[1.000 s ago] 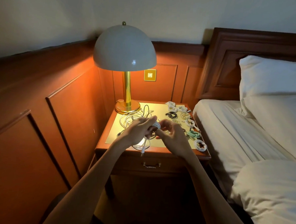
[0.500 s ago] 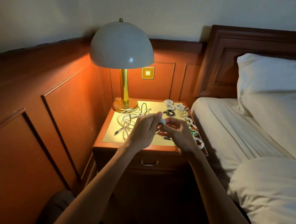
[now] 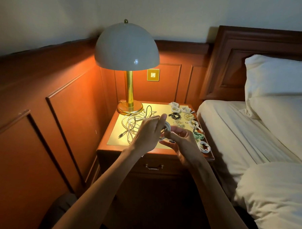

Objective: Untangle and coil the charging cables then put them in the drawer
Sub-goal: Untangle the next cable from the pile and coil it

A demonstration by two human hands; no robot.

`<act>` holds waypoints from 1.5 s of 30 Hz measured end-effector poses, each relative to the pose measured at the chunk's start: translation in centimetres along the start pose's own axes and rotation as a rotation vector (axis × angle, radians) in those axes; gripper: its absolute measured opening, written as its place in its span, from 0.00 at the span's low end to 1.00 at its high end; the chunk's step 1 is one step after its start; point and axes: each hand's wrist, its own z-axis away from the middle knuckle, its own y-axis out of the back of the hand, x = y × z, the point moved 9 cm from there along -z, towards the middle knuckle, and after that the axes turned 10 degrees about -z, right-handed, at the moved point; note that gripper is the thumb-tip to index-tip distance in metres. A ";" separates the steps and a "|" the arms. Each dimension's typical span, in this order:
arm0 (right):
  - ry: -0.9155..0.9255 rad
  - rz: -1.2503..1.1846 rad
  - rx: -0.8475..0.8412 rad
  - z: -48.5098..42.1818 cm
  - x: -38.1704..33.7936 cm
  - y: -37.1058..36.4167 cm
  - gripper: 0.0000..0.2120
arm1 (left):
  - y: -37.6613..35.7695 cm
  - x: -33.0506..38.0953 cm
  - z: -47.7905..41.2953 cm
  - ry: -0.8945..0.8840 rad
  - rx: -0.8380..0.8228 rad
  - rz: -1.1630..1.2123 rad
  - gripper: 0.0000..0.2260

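As it hangs above the counter's near edge, the white cable coil is held: left grip curled round its loops, right grip pinching below. Tangled cables lie left, coiled cables right; drawer closed.

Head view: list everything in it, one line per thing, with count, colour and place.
nightstand: one, reddish wood, beside bed
lamp: one, white dome, brass stem, top's back left
wall switch: one, brass, panel behind lamp
mat: one, gold, nightstand top
drawer: one, wood, closed, nightstand front
tangled cables: one pile, white and dark, mat's left
white coils: about seven, mat's right
black coil: one, among white coils
green coil: one, near right edge
held cable: one, white, over mat's front
headboard: one, dark wood, right rear
pillows: at least two, white, on bed
left hand: one, grips held cable
right hand: one, pinches held cable
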 end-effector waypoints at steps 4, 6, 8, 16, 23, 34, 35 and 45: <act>0.198 0.288 0.108 0.6 -1.5 -0.3 0.06 | -0.9 -1.3 0.3 0.108 -0.073 0.039 0.23; 0.404 0.496 0.213 1.3 -2.7 0.1 0.11 | -0.7 -1.7 0.2 0.133 -0.087 0.046 0.23; 0.695 0.684 0.235 2.3 -4.2 -0.5 0.22 | -0.3 -1.6 0.2 0.126 -0.100 0.042 0.24; 1.165 1.026 0.113 4.2 -4.5 -3.2 0.08 | -0.4 -1.6 0.6 0.196 -0.184 0.277 0.25; 0.622 0.125 0.437 2.4 -3.1 -0.6 0.05 | 0.4 0.3 -0.4 0.102 -0.060 0.170 0.22; 1.215 0.986 0.249 4.9 -6.2 -3.2 0.07 | 0.3 0.2 -0.2 0.151 -0.252 0.059 0.25; 1.202 0.966 0.252 5.0 -6.3 -3.0 0.07 | 0.3 0.3 -0.1 0.143 -0.246 0.080 0.24; 0.089 -0.440 0.508 1.7 0.0 0.9 0.11 | -0.1 0.2 -0.3 0.142 -0.243 0.083 0.25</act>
